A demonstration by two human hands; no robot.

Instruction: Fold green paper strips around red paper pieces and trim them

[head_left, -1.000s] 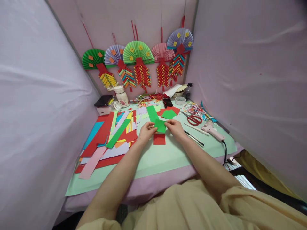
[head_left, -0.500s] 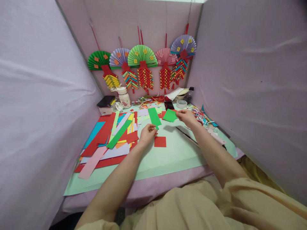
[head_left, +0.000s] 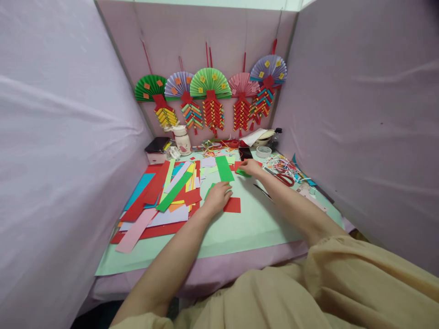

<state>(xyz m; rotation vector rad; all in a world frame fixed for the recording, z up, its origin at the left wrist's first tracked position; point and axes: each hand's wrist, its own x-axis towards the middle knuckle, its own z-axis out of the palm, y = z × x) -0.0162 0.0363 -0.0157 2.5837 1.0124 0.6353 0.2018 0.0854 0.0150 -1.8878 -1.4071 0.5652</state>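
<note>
My left hand (head_left: 218, 198) rests low over the table, its fingers apart and loosely bent at the upper left edge of a red paper square (head_left: 233, 205). Part of a small green paper piece (head_left: 208, 190) shows behind that hand. Fingers of my right hand (head_left: 251, 168) are pinched on a green paper square (head_left: 243, 173), which the hand partly covers. A wider green strip (head_left: 224, 168) lies flat between the hands. Below my right forearm a dark, thin blade-like tip (head_left: 262, 191) shows; the rest is hidden.
Stacked coloured paper strips (head_left: 151, 219) cover the left side. Red-handled scissors (head_left: 285, 179) and tangled cords (head_left: 279, 165) lie at right. A white bottle (head_left: 181, 140), black phone (head_left: 244, 153) and tape roll (head_left: 263, 151) stand or lie behind. Paper fan ornaments (head_left: 210, 83) hang on the back wall.
My right hand has moved left and lower with the green square, uncovering the red scissor handles. My left hand has come down beside the red square, and a small green piece now shows behind it.
</note>
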